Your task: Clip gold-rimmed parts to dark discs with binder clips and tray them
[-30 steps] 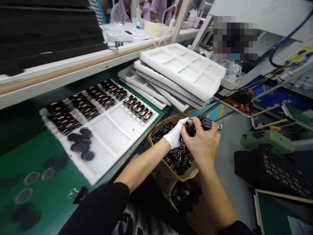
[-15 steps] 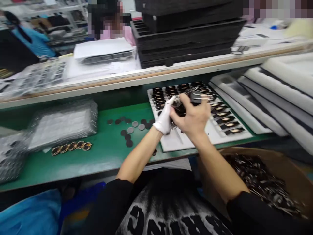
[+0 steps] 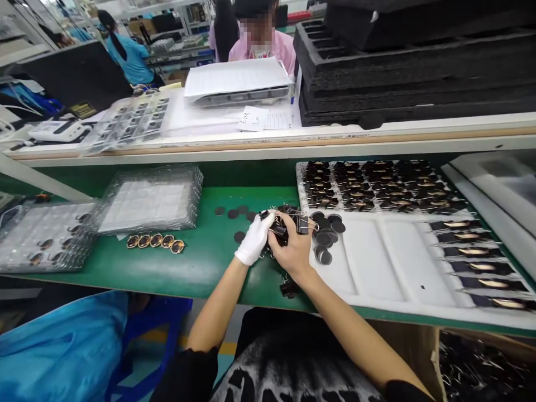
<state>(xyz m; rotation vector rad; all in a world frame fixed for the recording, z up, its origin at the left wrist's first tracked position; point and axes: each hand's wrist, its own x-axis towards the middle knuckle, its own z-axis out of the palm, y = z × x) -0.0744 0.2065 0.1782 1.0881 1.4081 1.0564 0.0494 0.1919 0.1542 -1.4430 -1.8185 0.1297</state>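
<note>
In the head view my left hand (image 3: 254, 239), in a white glove, is closed on a small black binder clip at its fingertips. My bare right hand (image 3: 295, 251) is curled around black binder clips (image 3: 303, 224) with wire handles sticking out. Both hands meet over the green table (image 3: 201, 265), beside the left edge of a white tray (image 3: 377, 251); what lies between the fingers is partly hidden. More binder clips (image 3: 288, 287) lie below my right wrist. Dark round discs (image 3: 324, 240) are piled on the tray's left part, and several others (image 3: 233, 213) lie on the table.
Rows of clipped black pieces (image 3: 368, 184) fill the tray's back and right side. Round gold-rimmed pieces (image 3: 156, 240) and clear plastic trays (image 3: 146, 201) are at left. A shelf (image 3: 234, 146) crosses behind, bearing black foam trays (image 3: 402, 84). A box of clips (image 3: 481, 368) stands below right.
My hands have moved left and nearer to me, from over the white tray to the green table beside it. The view has turned left, and the disc pile on the tray now shows.
</note>
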